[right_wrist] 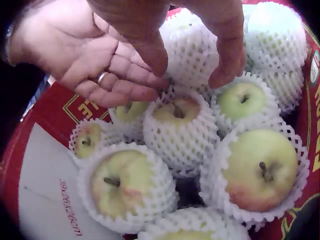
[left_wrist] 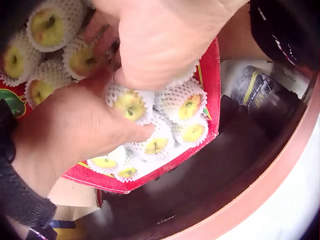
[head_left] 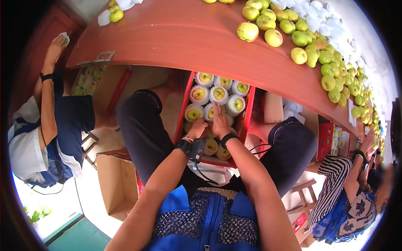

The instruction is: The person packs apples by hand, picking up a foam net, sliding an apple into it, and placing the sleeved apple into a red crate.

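Green-yellow apples in white foam nets fill a red carton (head_left: 187,100) between the person's knees. My right hand (head_left: 220,123) reaches down among them. In the right wrist view its thumb and a finger are bent at either side of a netted apple (right_wrist: 189,52). Beside it, my left hand (head_left: 197,129) is turned palm up with relaxed fingers, a ring on one, and holds nothing. In the left wrist view, the left thumb (left_wrist: 137,132) stretches over the netted apples, while the right hand (left_wrist: 160,42) hides several of them.
A reddish-brown table (head_left: 180,39) overhangs the carton's far end. A long heap of bare apples (head_left: 328,67) and white foam nets (head_left: 316,16) cover its right side. People sit at left and right. An open cardboard box (head_left: 115,184) stands at lower left.
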Demonstrator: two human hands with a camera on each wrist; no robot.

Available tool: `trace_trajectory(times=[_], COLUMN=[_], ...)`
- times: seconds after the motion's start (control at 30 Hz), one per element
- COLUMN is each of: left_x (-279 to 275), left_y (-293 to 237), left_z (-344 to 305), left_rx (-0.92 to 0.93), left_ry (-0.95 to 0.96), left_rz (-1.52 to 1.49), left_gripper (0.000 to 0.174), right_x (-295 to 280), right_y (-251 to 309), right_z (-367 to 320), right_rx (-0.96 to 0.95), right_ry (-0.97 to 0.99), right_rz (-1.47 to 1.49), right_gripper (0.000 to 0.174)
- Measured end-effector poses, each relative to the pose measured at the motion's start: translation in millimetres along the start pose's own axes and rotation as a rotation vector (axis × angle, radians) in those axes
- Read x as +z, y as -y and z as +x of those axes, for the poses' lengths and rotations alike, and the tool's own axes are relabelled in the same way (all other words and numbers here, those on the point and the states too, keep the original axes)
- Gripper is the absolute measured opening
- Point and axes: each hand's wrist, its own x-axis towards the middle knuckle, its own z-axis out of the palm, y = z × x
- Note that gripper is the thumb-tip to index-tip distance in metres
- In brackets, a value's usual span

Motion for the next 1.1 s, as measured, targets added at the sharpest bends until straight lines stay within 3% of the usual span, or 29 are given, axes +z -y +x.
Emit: trace_trajectory(times=[0.03,0.1,0.17,0.23,0.3,0.37,0.4,0.43,0.53,0.6,0.7,0.77,0.8,0.83,0.9,0.93,0.97,1.03,1.1], left_x=[-3.2,-3.3,2.6,-37.0,-35.5,-1.2,2.4,-5.1,-9.2,-14.4,-8.8,-14.6,-15.9,-15.0,-16.4,-18.5,-18.5,-21.3,-16.0], left_y=[10.9,13.9,0.8,74.4,72.7,-12.5,-7.0,12.6,24.5,15.0,-2.4,-6.9,-12.3,-16.7,-26.2,-34.8,-44.4,-53.6,-67.8], left_z=[3.8,6.8,3.6,54.0,52.8,-11.1,-8.3,3.8,9.8,10.1,-6.3,-13.2,-13.2,-16.0,-26.9,-32.7,-37.5,-42.5,-57.9], left_rx=[0.137,0.115,-0.208,0.078,0.019,-0.391,-0.415,-0.392,-0.333,-0.312,-0.297,-0.284,-0.272,-0.251,-0.21,-0.213,-0.213,-0.182,-0.165], left_ry=[0.042,0.042,-0.051,0.233,0.276,0.066,0.009,-0.022,-0.059,-0.054,-0.07,-0.022,-0.001,0.001,-0.012,-0.005,0.005,0.032,-0.027], left_rz=[0.066,0.032,-0.169,0.137,0.123,-0.201,-0.303,-0.384,-0.496,-0.468,-0.557,-0.587,-0.601,-0.6,-0.598,-0.602,-0.609,-0.624,-0.63], left_gripper=[0.018,0.019,0.02,0.029,0.035,0.034,0.031,0.027,0.024,0.031,0.027,0.027,0.027,0.027,0.027,0.026,0.025,0.023,0.023], right_x=[-1.6,-8.7,-17.4,-32.2,-54.6,-96.9,-131.0,-165.5,-310.9,-379.1,-419.0,-400.4,-388.8,-370.7,-320.9,-287.8,-265.9,-223.4,-202.7], right_y=[-0.7,0.7,6.0,17.7,19.1,29.0,37.8,38.3,47.4,22.5,-75.9,-139.2,-181.0,-167.2,-224.8,-255.8,-268.8,-305.8,-300.7], right_z=[-3.1,-4.5,-6.0,-13.5,-11.2,-8.9,-12.5,-21.0,-58.2,-91.7,-133.1,-154.8,-167.2,-162.4,-183.8,-199.9,-203.7,-213.4,-200.5], right_rx=[-0.017,0.023,0.053,0.083,0.165,0.229,0.254,0.092,-0.23,-0.39,-0.471,-0.314,0.106,0.479,0.71,0.731,0.943,1.142,1.138], right_ry=[-0.005,0.049,0.054,0.016,0.097,0.071,0.001,-0.077,-0.261,-0.507,-0.608,-0.464,-0.668,-1.071,-1.059,-0.968,-0.961,-0.779,-0.821], right_rz=[-0.004,0.014,0.016,-0.001,0.235,0.665,0.973,1.413,1.693,1.688,1.698,1.973,2.116,1.975,1.889,1.665,1.545,1.342,1.011], right_gripper=[0.08,0.086,0.083,0.069,0.058,0.045,0.038,0.031,0.031,0.032,0.032,0.029,0.026,0.025,0.037,0.038,0.042,0.049,0.053])
